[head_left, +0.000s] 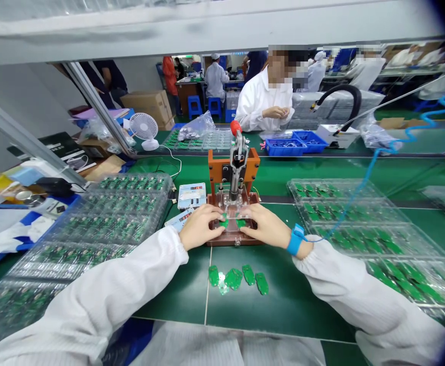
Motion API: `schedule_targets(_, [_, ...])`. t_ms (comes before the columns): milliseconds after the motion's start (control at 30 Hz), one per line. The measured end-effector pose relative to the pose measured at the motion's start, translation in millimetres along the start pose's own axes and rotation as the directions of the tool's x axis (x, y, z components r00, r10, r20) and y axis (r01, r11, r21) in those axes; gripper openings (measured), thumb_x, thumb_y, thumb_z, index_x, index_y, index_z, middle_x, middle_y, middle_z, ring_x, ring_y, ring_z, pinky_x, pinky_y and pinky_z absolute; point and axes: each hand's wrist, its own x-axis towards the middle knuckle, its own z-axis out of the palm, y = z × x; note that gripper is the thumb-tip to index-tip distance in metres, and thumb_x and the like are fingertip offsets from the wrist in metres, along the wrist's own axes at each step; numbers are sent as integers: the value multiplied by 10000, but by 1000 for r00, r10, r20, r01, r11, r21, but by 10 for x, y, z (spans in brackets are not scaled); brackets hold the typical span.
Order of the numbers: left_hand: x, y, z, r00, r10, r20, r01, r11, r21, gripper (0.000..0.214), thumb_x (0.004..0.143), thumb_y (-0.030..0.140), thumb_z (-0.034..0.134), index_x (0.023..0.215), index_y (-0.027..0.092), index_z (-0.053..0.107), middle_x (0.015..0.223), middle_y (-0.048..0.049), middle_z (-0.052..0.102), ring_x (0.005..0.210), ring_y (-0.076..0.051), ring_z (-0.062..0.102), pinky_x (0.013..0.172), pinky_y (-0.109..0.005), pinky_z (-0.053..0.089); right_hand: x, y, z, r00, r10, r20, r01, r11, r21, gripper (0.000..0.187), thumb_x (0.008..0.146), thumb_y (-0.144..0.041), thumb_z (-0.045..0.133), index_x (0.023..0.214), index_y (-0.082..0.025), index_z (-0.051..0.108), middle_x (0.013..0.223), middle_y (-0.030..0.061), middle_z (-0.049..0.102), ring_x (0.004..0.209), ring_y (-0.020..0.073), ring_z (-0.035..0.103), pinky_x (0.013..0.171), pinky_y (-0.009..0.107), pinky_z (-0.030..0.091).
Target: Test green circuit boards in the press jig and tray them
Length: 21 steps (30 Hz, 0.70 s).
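Note:
My left hand reaches into a test fixture with its thumb and fingers round the edges of a green circuit board. On the other side my right hand, with a blue strap at the wrist, grips a second green circuit board the same way. Both boards lie on the clear plate of the fixture, partly hidden by my fingers. The fixture has an orange frame, a brown base and a lever with a red knob. Several loose green boards lie in front of it.
Clear trays of boards stand left and right. A blue coiled cord runs to my right wrist. Small meters sit left of the fixture. Across the bench are a fan, blue bins and a co-worker.

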Motion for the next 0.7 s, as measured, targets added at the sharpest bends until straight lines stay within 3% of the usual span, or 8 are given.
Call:
schedule_targets(333, [54,68,-33,997,33,65,-45,981,188,102,846,259,716,921,192,737,1093,-78,712,1088,-287,607,986,-457,496,-18,76,19,999,-33,7,33,997,68,228,921,-330,678,1125,-229,691,1244,88,712,1155,270,638,1026,494,528])
schedule_targets(500, [9,47,-41,996,59,69,-68,989,131,108,896,254,670,967,190,721,1165,-95,686,1163,-286,596,1039,-470,487,-64,99,55,999,-39,-5,39,994,103,269,945,-364,655,1178,-231,682,1291,91,696,1225,273,607,1071,519,508])
schedule_targets(700, [-180,-73,-74,996,90,3,-90,995,30,235,1005,310,561,1178,192,668,1444,-136,546,1376,-289,484,1163,-491,403,-104,108,88,999,-21,-44,26,991,130,259,971,-366,623,1187,-238,688,1275,92,699,1251,259,594,1086,495,505])
